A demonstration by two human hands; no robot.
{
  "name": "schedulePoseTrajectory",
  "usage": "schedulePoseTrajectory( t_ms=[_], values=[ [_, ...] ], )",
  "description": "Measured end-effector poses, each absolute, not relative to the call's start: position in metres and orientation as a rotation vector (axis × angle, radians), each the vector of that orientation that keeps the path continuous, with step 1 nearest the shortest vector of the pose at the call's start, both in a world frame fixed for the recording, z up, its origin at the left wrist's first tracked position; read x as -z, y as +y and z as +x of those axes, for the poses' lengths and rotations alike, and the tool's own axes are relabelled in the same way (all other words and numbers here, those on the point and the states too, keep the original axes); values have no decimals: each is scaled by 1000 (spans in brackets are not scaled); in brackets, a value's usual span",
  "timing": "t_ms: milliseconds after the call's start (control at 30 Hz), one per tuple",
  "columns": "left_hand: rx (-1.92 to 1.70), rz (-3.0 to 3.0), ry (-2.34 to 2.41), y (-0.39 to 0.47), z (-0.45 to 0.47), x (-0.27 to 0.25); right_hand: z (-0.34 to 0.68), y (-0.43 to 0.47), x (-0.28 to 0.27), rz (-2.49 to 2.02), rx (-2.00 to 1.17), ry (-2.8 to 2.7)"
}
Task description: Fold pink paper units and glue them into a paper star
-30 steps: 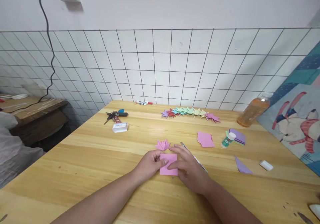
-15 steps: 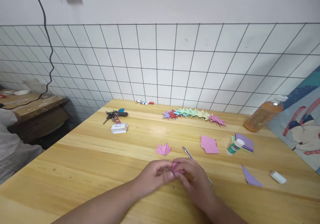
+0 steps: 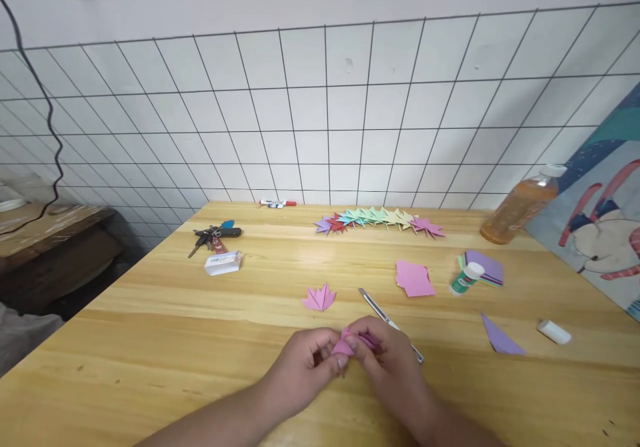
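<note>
Between my two hands, just above the wooden table (image 3: 200, 340), is a small folded piece of pink paper (image 3: 343, 346). My left hand (image 3: 305, 364) pinches its left side between thumb and fingers. On the other side my right hand (image 3: 393, 357) grips it, with the fingers covering part of the folds. Just beyond my hands lies a pink folded paper leaf shape (image 3: 320, 298). A utility knife (image 3: 383, 310) rests on the table, partly behind my right hand. Farther right is a stack of pink paper squares (image 3: 415, 279).
A row of coloured folded leaves (image 3: 375, 217) lies near the tiled wall. At right are a glue stick (image 3: 466, 279), coloured paper (image 3: 485, 266), a purple triangle (image 3: 501, 337), a white eraser (image 3: 554, 332) and a bottle (image 3: 520, 207). Keys (image 3: 215, 235), a small box (image 3: 223, 263) and a marker (image 3: 277, 204) are at left.
The camera view has turned and tilted slightly. Both hands keep hold of the pink paper, which has shifted in the fingers so that more of its surface shows.
</note>
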State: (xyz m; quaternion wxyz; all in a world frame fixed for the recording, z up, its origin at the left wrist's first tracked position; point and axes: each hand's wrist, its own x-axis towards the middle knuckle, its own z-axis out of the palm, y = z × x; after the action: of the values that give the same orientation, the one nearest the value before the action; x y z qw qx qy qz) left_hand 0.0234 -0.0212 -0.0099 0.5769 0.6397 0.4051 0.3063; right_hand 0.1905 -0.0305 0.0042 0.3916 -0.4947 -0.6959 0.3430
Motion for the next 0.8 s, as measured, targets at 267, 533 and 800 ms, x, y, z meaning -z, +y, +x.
schedulePoseTrajectory(
  t_ms=[267,533,800],
  values=[
    [-761,1515,1017,-18,19,12,192,-28,0,-1261,-1043,-1695],
    [-665,1714,1002,-21,19,1,193,-25,-4,-1366,-978,-1787],
    [-585,1877,1086,-21,18,1,193,-26,-1,-1418,-1015,-1763]
  ],
)
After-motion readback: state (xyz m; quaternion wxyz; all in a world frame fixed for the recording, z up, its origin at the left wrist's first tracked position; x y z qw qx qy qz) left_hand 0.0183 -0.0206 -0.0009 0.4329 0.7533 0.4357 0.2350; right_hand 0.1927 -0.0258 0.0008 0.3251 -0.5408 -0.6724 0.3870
